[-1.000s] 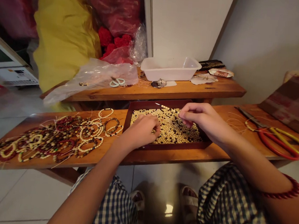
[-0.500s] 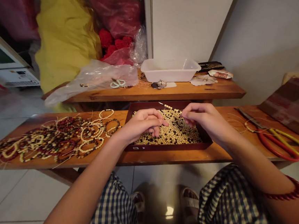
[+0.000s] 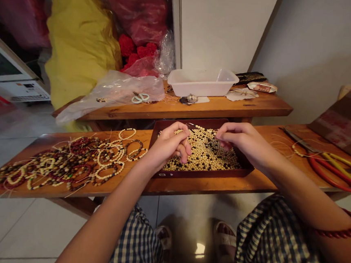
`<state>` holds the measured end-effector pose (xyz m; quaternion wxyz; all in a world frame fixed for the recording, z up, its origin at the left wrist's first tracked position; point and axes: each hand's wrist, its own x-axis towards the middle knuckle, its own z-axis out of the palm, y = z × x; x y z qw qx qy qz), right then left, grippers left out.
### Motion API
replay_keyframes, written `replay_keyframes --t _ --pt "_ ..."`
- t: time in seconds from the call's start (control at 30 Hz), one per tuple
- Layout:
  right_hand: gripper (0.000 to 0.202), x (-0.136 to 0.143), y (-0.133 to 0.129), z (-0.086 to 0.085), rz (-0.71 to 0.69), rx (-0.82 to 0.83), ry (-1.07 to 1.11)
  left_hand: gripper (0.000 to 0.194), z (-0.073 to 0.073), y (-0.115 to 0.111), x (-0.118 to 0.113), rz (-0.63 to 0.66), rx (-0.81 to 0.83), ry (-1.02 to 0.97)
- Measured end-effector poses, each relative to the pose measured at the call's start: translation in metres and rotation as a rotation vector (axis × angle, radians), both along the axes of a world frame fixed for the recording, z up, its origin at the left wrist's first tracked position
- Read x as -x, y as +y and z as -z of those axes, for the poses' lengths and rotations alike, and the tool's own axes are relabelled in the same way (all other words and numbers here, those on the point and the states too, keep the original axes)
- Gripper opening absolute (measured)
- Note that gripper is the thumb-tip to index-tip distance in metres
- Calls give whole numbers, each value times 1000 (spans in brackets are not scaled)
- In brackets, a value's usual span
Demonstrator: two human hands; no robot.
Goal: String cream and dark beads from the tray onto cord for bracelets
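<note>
Threading looks like the step in hand; beads [image 3: 206, 152] are lying in the tray [image 3: 205, 174] on the near bench [image 3: 195, 186]. Left hand [image 3: 172, 144] and right hand [image 3: 239, 139] are pinching narrow, can't tell on what; next move is calling for fine fingertip alignment

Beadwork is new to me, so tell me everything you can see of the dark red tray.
The dark red tray is shallow and rectangular, with low walls and small pale marks on the near one; its material is unclear. It sits upright on a wooden bench, holding many small beads, mostly cream with some black. The left hand and right hand are over it, hiding parts of its rim.
</note>
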<state>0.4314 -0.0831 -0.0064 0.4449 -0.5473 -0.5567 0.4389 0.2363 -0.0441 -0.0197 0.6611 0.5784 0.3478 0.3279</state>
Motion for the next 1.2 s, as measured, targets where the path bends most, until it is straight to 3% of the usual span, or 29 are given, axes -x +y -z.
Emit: replay_keyframes --t 0.2,0.37,0.53,1.2 --pt "11 -1 1 3 -7 1 -31 12 0 -2 -1 32 -56 -39" --pt "10 -2 1 3 -4 14 -41 14 0 -1 0 -84 -156 -86" --pt "10 -2 2 4 -6 13 -41 12 -1 -1 1 -137 -122 -168" --pt "14 4 1 4 -57 13 -14 15 3 1 1 -57 -136 -43"
